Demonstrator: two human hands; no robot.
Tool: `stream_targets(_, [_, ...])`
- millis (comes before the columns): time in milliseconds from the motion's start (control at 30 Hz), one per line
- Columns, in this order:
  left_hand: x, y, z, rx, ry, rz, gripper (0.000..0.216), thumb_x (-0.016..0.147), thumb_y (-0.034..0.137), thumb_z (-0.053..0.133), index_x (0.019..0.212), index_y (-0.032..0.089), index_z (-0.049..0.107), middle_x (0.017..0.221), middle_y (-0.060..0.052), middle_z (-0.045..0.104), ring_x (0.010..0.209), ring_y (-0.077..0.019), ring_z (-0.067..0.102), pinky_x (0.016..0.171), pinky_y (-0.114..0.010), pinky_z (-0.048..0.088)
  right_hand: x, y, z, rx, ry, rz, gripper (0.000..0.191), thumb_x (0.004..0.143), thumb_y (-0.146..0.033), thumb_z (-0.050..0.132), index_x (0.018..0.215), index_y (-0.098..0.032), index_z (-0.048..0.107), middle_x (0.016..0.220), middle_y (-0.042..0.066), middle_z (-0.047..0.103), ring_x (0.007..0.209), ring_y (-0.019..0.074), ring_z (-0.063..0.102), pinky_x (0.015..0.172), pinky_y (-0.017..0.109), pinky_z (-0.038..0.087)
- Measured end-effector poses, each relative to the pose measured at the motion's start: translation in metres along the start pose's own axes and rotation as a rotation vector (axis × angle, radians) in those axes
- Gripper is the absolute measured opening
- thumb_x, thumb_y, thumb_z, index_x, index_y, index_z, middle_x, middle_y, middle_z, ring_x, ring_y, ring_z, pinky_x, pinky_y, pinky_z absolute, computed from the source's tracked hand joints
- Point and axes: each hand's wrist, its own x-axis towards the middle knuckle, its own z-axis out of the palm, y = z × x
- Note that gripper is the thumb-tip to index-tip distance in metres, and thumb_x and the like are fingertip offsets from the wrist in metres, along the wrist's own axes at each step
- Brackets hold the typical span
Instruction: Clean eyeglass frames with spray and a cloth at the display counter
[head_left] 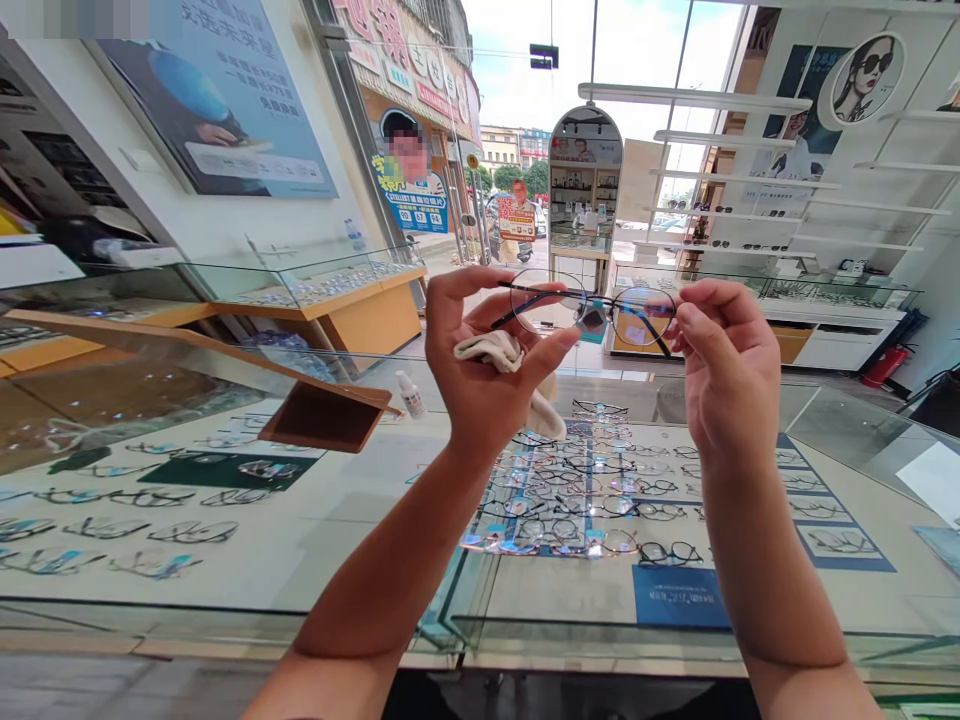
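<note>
A pair of thin dark-framed eyeglasses [598, 300] is held up in front of me, between both hands and above the glass counter. My left hand [487, 370] is closed on the left side of the frame, with a pale cloth [546, 415] tucked in its palm and hanging below. At the right side, the fingers of my right hand [731, 350] pinch the frame near the hinge. The temples are folded in behind the round lenses. A small dark and teal patch shows near the bridge; I cannot tell what it is.
Under the glass counter [360, 570] lie rows of eyeglasses [570, 480]. On top stand a small white spray bottle [409, 394] and a brown-framed tilted mirror [326, 415]. Farther off are more display cases [375, 310], an arched mirror [585, 190] and a red fire extinguisher [885, 366].
</note>
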Motion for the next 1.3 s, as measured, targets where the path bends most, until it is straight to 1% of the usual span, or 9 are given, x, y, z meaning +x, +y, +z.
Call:
stream_targets(333, [-0.007,0.015,0.004,0.032,0.038,-0.049,0.059,0.077,0.058,0.097,0.112,0.033,0.056,0.107,-0.004,0.079,0.102,-0.0267,0.081,0.059,-0.034,0.058,-0.002,0.0,0.007,0.076,0.049,0.099,0.026,0.095,-0.045,0.071,0.108,-0.023,0.067,0.099,0.004,0.073,0.098,0.0192,0.076,0.078,0.032,0.061])
stream_targets(467, [-0.007,0.015,0.005,0.029,0.039,-0.065,0.063,0.073,0.06,0.098,0.112,0.033,0.056,0.108,-0.004,0.08,0.102,-0.0271,0.082,0.058,-0.033,0.057,-0.001,0.005,0.004,0.034,0.001,0.042,0.029,0.099,-0.05,0.067,0.112,-0.024,0.067,0.103,0.005,0.072,0.101,0.0196,0.076,0.079,0.033,0.061])
stream_targets(600, [-0.005,0.008,0.003,-0.068,-0.004,-0.137,0.057,0.079,0.059,0.095,0.113,0.034,0.056,0.107,-0.003,0.081,0.096,-0.0242,0.082,0.054,-0.029,0.053,-0.002,0.003,0.001,-0.027,-0.023,-0.018,0.031,0.103,-0.054,0.061,0.116,-0.026,0.067,0.109,0.006,0.072,0.106,0.0205,0.075,0.082,0.034,0.063])
stream_targets(733, [-0.004,0.003,0.004,-0.144,-0.023,-0.231,0.057,0.078,0.061,0.094,0.112,0.033,0.058,0.108,-0.003,0.081,0.081,-0.0185,0.078,0.051,-0.027,0.05,-0.003,-0.002,0.001,-0.029,-0.01,-0.024,0.033,0.102,-0.055,0.062,0.117,-0.026,0.068,0.108,0.006,0.071,0.106,0.0224,0.075,0.084,0.037,0.063])
stream_targets(833, [-0.003,0.002,0.006,-0.222,-0.004,-0.302,0.06,0.072,0.057,0.099,0.109,0.033,0.059,0.106,0.0,0.08,0.058,-0.0096,0.064,0.045,-0.025,0.043,-0.003,-0.004,0.002,-0.034,-0.008,-0.027,0.034,0.102,-0.056,0.061,0.118,-0.026,0.068,0.109,0.007,0.071,0.107,0.023,0.075,0.084,0.037,0.063])
stream_targets(900, [-0.002,0.003,0.005,-0.293,-0.025,-0.377,0.06,0.07,0.057,0.1,0.108,0.033,0.06,0.1,0.002,0.079,0.048,-0.005,0.052,0.04,-0.023,0.036,-0.004,-0.003,0.001,-0.057,-0.029,-0.03,0.037,0.103,-0.057,0.059,0.123,-0.027,0.069,0.112,0.007,0.072,0.108,0.023,0.074,0.086,0.037,0.062])
stream_targets(1000, [0.002,0.006,0.003,-0.413,-0.136,-0.554,0.057,0.071,0.058,0.099,0.106,0.03,0.063,0.095,0.003,0.077,0.044,-0.0022,0.041,0.037,-0.021,0.03,-0.004,-0.004,-0.001,-0.067,-0.105,-0.071,0.041,0.104,-0.055,0.057,0.133,-0.029,0.069,0.123,0.007,0.073,0.111,0.0236,0.073,0.09,0.04,0.062])
stream_targets(1133, [0.006,0.014,0.001,-0.58,-0.309,-0.849,0.047,0.077,0.053,0.095,0.101,0.023,0.068,0.099,-0.003,0.077,0.044,-0.0006,0.036,0.035,-0.02,0.026,-0.003,-0.006,-0.002,-0.126,-0.249,-0.221,0.045,0.098,-0.051,0.07,0.14,-0.033,0.07,0.14,0.006,0.07,0.127,0.0273,0.066,0.102,0.048,0.06])
stream_targets(1300, [0.009,0.025,0.004,-0.741,-0.37,-1.187,0.027,0.089,0.033,0.086,0.101,0.015,0.069,0.082,0.001,0.069,0.042,0.0018,0.034,0.036,-0.012,0.027,-0.001,-0.009,0.0,-0.226,-0.297,-0.361,0.04,0.103,-0.047,0.07,0.141,-0.037,0.073,0.141,0.003,0.068,0.136,0.0292,0.061,0.118,0.057,0.052])
